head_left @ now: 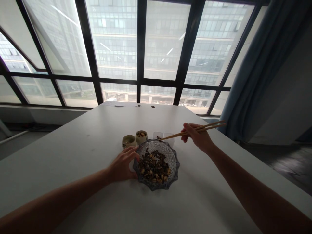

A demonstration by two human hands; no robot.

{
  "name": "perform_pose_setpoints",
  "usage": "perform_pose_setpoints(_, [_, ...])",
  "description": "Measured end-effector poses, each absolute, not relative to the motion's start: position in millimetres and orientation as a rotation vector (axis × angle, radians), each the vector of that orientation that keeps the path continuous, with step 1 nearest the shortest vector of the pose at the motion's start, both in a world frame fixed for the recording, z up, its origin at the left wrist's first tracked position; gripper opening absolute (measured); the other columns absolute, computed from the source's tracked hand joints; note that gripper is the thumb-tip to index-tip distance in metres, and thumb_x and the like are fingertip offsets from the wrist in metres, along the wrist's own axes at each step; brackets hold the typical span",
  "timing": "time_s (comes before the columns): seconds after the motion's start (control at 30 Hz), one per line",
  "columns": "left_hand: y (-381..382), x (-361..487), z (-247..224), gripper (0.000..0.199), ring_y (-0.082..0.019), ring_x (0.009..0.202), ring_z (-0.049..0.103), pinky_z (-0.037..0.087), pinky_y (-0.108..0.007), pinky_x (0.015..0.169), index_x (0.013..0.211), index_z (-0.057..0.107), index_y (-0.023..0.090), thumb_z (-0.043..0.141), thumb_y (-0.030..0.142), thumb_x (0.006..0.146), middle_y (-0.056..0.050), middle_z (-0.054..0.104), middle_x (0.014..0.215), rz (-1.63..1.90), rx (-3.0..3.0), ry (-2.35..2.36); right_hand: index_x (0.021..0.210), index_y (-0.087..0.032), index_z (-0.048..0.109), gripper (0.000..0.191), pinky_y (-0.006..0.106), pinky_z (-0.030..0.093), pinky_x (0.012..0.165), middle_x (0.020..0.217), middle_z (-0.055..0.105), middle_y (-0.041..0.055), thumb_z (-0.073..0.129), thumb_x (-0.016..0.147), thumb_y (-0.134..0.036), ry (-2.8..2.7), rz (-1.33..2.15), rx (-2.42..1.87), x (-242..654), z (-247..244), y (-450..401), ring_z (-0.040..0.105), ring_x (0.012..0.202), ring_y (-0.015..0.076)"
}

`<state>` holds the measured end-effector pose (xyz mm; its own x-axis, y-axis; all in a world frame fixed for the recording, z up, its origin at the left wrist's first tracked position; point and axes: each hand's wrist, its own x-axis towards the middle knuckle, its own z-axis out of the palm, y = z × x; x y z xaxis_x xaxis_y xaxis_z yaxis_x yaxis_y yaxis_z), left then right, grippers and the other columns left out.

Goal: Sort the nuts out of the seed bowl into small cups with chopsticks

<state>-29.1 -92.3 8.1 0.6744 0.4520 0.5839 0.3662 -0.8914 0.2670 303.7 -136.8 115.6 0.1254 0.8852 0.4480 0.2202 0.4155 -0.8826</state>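
My left hand [125, 163] grips the left rim of a scalloped glass bowl [173, 159], with fingers over the edge and the thumb low on its side. Inside the bowl lies a mix of dark seeds and paler nuts [154, 165]. My right hand [198, 136] is closed around a pair of wooden chopsticks [207, 127]. Their tips reach to the bowl's far rim, near a few dark seeds [159, 138]; whether they pinch one I cannot tell. Behind the bowl stand two clear containers, a left one [158, 134] and a right one [169, 135], partly hidden.
Two small pale cups stand behind my left hand: a nearer cup [128, 141] and a farther cup [141, 136] holding nuts. White paper [124, 104] lies at the far end of the white table [97, 130], near dark round spots. Windows rise beyond; a blue curtain [243, 84] hangs at right.
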Motion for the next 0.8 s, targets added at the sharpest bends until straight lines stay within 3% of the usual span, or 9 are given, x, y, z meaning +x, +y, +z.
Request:
perform_pose_setpoints(0.17, [-91, -29, 7, 0.045, -0.034, 0.119, 0.061, 0.052, -0.048, 0.1, 0.087, 0.06, 0.021, 0.085, 0.05, 0.063, -0.018, 0.066, 0.126, 1.019, 2.759, 0.671, 0.066, -0.019, 0.071, 0.05, 0.028, 0.051, 0.042, 0.051, 0.068, 0.0048, 0.067, 0.084, -0.066, -1.699, 0.473, -1.026, 281, 131, -166, 0.062, 0.043, 0.0164])
perform_pose_setpoints(0.6, [-92, -30, 6, 0.048, -0.035, 0.118, 0.063, 0.053, -0.048, 0.098, 0.088, 0.061, 0.02, 0.09, 0.045, 0.058, -0.018, 0.066, 0.125, 1.001, 2.753, 0.735, 0.072, -0.016, 0.069, 0.053, 0.028, 0.053, 0.046, 0.056, 0.07, 0.0057, 0.066, 0.084, -0.067, -1.449, 0.373, -1.125, 308, 98, -126, 0.064, 0.046, 0.0162])
perform_pose_setpoints(0.8, [-93, -29, 7, 0.048, -0.034, 0.116, 0.063, 0.054, -0.046, 0.096, 0.088, 0.061, 0.02, 0.089, 0.047, 0.059, -0.017, 0.067, 0.124, 1.029, 2.758, 0.7, 0.078, -0.016, 0.069, 0.052, 0.031, 0.057, 0.056, 0.067, 0.074, 0.0076, 0.064, 0.085, -0.067, -1.505, 0.424, -1.168, 311, 85, -119, 0.071, 0.06, 0.0199])
